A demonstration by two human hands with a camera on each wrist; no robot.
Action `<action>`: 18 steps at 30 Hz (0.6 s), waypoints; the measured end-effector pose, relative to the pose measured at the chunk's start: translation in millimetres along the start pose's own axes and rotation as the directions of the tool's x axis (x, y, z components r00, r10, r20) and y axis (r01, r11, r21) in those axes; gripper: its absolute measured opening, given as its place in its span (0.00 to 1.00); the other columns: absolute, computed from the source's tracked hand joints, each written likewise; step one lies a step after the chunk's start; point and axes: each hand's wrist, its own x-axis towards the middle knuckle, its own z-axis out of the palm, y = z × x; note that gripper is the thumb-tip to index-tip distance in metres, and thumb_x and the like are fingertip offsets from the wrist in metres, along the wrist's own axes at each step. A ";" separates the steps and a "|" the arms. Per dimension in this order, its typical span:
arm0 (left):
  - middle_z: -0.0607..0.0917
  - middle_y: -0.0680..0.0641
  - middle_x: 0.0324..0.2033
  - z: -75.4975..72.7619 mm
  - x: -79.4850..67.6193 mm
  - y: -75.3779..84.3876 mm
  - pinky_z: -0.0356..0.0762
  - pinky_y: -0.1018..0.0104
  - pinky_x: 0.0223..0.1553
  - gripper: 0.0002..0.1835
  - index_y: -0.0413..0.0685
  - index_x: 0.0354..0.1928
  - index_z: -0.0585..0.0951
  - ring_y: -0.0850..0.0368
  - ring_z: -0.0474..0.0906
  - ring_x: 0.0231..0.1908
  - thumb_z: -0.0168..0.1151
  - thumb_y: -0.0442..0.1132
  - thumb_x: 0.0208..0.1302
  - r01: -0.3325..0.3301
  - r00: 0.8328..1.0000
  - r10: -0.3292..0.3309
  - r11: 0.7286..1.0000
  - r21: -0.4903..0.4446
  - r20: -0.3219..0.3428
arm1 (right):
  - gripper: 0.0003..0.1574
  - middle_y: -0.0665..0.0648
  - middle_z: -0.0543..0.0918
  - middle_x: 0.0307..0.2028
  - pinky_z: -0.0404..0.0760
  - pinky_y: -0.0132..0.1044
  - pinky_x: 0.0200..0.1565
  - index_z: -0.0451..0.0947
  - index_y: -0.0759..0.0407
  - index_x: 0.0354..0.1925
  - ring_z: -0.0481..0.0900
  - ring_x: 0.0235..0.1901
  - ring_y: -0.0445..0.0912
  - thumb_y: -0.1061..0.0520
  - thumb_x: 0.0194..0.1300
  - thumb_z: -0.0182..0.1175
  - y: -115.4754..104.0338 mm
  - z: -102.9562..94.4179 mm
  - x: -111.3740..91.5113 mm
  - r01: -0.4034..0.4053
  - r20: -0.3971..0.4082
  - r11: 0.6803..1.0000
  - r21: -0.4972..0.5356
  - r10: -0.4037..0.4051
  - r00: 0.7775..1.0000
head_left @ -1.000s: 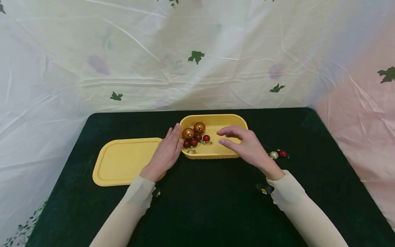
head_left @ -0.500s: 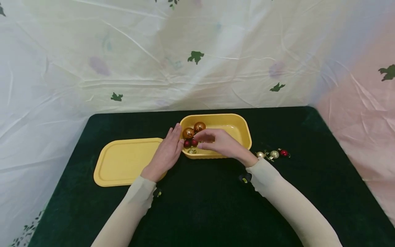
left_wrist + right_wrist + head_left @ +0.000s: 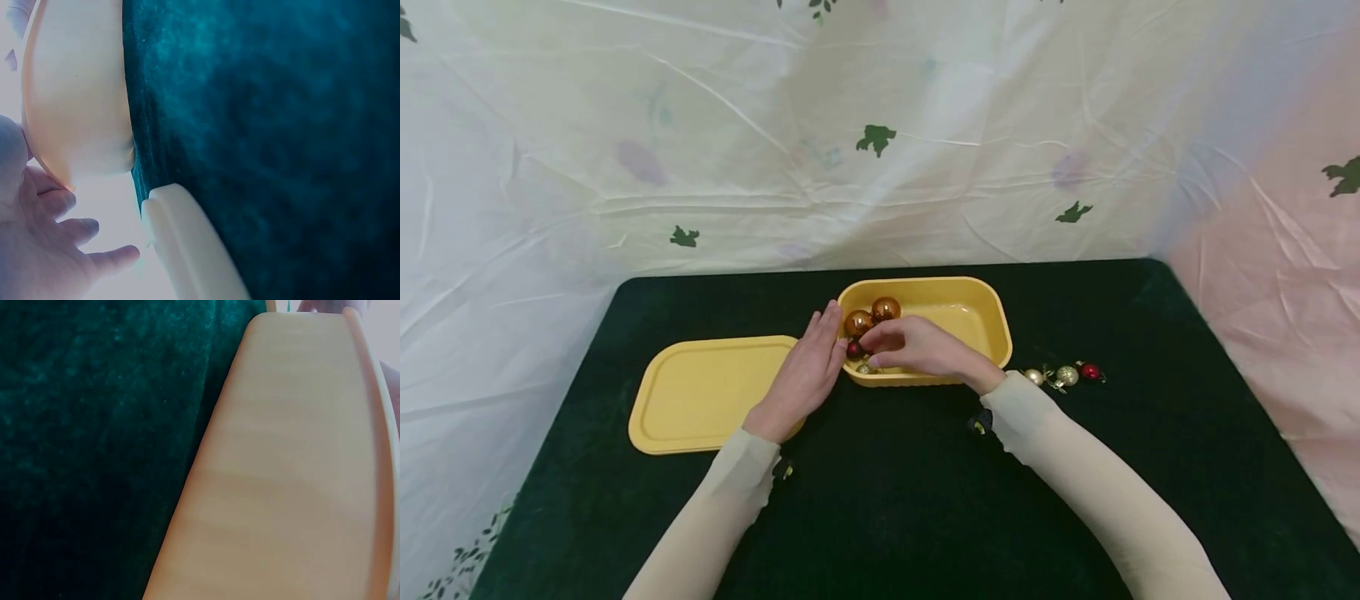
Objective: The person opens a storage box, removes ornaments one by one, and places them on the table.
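Note:
My left hand (image 3: pixel 802 371) lies against the left end of a yellow box (image 3: pixel 1006 333), its fingers straight. In the left wrist view its fingers are spread beside the box wall (image 3: pixel 81 87). My right hand (image 3: pixel 917 348) reaches over the front rim into the box, thumb and fingers curved among small baubles. A dark red bauble (image 3: pixel 853 350) and a small gold bauble (image 3: pixel 863 368) show beside its fingertips; other red ones are hidden behind the hand. Whether it pinches one I cannot tell. Two shiny orange baubles (image 3: pixel 886 309) sit behind it. The right wrist view shows mainly the box's outer wall (image 3: pixel 287 456).
A yellow lid (image 3: pixel 700 396) lies left of the box, partly under the left forearm. Right of the box are a pale gold bauble (image 3: pixel 1034 377), a glittery gold bauble (image 3: pixel 1067 376) and a red bauble (image 3: pixel 1089 372). Dark green cloth (image 3: pixel 880 500) covers the table.
My right hand has moved left inside the box, from its right half to the baubles at the left, uncovering the pale gold bauble on the table. The left hand has stayed in place.

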 end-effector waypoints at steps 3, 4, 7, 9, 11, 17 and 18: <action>0.50 0.43 0.82 0.8 -0.3 -0.2 0.49 0.48 0.79 0.33 0.42 0.83 0.49 0.44 0.47 0.80 0.40 0.47 0.85 0.001 1.000 -0.001 1.000 -0.002 -0.006 | 0.20 0.52 0.86 0.56 0.80 0.42 0.59 0.83 0.56 0.60 0.82 0.52 0.43 0.54 0.73 0.66 -0.2 0.8 2.4 0.004 0.020 1.000 -0.017 -0.004 1.000; 0.50 0.42 0.82 0.9 -0.2 -0.1 0.49 0.48 0.78 0.33 0.42 0.83 0.49 0.44 0.47 0.80 0.40 0.47 0.85 0.000 1.000 0.000 1.000 -0.003 -0.007 | 0.20 0.52 0.87 0.55 0.80 0.41 0.58 0.83 0.56 0.60 0.82 0.51 0.43 0.54 0.73 0.66 -0.1 1.1 3.0 0.007 0.028 1.000 -0.025 -0.006 1.000; 0.50 0.42 0.82 1.1 -0.6 0.4 0.48 0.49 0.79 0.33 0.41 0.83 0.49 0.44 0.47 0.80 0.41 0.47 0.85 0.001 1.000 -0.001 1.000 0.000 -0.007 | 0.19 0.51 0.87 0.53 0.81 0.40 0.55 0.84 0.55 0.59 0.82 0.49 0.42 0.54 0.74 0.65 0.2 2.4 4.6 0.012 0.055 0.999 -0.040 -0.010 0.998; 0.50 0.42 0.82 1.3 -0.9 1.0 0.48 0.49 0.79 0.33 0.41 0.82 0.49 0.44 0.47 0.80 0.41 0.46 0.85 -0.001 1.000 0.001 1.000 0.000 -0.005 | 0.19 0.50 0.87 0.52 0.82 0.39 0.55 0.84 0.55 0.60 0.83 0.48 0.42 0.54 0.74 0.65 0.1 3.1 4.7 0.014 0.071 0.999 -0.044 -0.011 0.997; 0.50 0.42 0.82 1.1 -1.6 2.0 0.47 0.49 0.79 0.33 0.41 0.82 0.49 0.45 0.47 0.80 0.41 0.46 0.85 0.000 1.000 0.000 1.000 -0.002 -0.004 | 0.18 0.49 0.87 0.51 0.83 0.38 0.54 0.83 0.55 0.60 0.84 0.46 0.41 0.54 0.74 0.65 0.4 3.9 5.0 0.006 0.084 0.999 -0.042 -0.003 0.996; 0.50 0.42 0.82 0.9 -1.5 4.0 0.47 0.50 0.79 0.33 0.40 0.82 0.50 0.45 0.47 0.80 0.42 0.46 0.85 -0.015 1.000 0.015 1.000 -0.011 -0.008 | 0.17 0.49 0.87 0.49 0.83 0.38 0.53 0.84 0.54 0.59 0.84 0.45 0.42 0.56 0.74 0.65 0.5 5.4 6.1 -0.007 0.106 0.998 -0.055 0.013 0.994; 0.50 0.42 0.82 0.7 -1.5 4.3 0.47 0.49 0.79 0.33 0.39 0.82 0.50 0.44 0.47 0.80 0.42 0.45 0.85 -0.019 1.000 0.019 1.000 -0.010 -0.009 | 0.17 0.49 0.87 0.49 0.83 0.37 0.53 0.84 0.54 0.59 0.84 0.45 0.42 0.56 0.74 0.65 0.2 5.4 6.3 -0.009 0.108 0.998 -0.059 0.015 0.994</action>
